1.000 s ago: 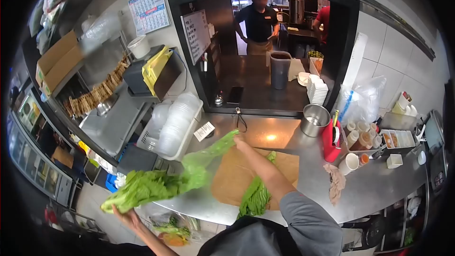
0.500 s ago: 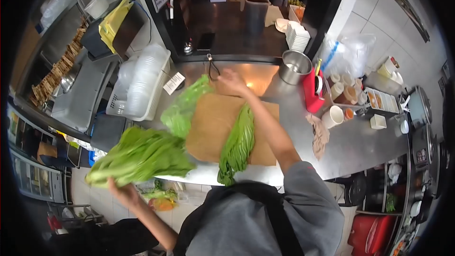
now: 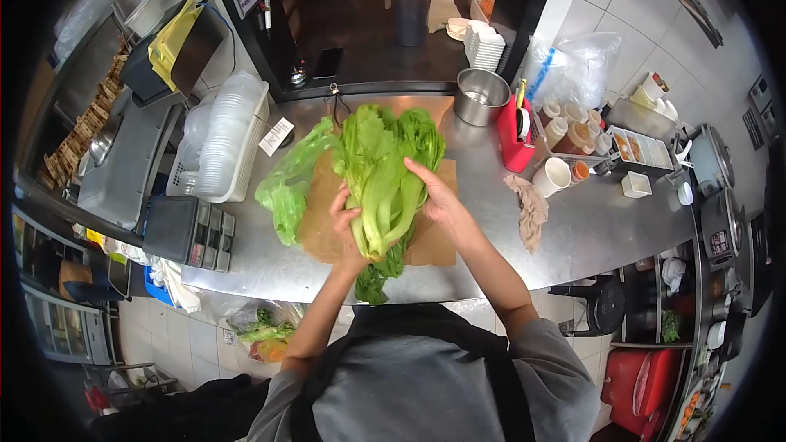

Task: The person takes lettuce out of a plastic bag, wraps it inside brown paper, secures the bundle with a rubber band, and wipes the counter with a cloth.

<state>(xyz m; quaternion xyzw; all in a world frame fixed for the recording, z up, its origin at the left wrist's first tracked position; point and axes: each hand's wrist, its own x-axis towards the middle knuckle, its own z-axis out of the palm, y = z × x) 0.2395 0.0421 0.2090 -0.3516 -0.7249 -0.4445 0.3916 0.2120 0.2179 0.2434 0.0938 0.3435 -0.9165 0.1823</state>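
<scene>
both hands gripped the lettuce (image 3: pixel 378 188) in front of the body, its leaves pointing toward the window and its stem end toward the person. the left hand (image 3: pixel 348 225) was closed around the left side, fingers curled over the stalks. the right hand (image 3: pixel 440 196) clasped the right side, thumb laid up along the leaves. the lettuce was over the paper (image 3: pixel 434 241) on the counter (image 3: pixel 491 188); whether it rested there, one could not tell. more greens (image 3: pixel 375 285) showed beneath it, hanging past the paper's near edge. the green bag (image 3: pixel 286 196) lay crumpled just left of the lettuce, with the basket (image 3: pixel 246 176) of clear tubs (image 3: pixel 225 139) farther left. to the right were the cloth (image 3: pixel 529 211), the cup (image 3: pixel 553 175) and the red holder (image 3: pixel 514 137), near the pot (image 3: pixel 481 98).
</scene>
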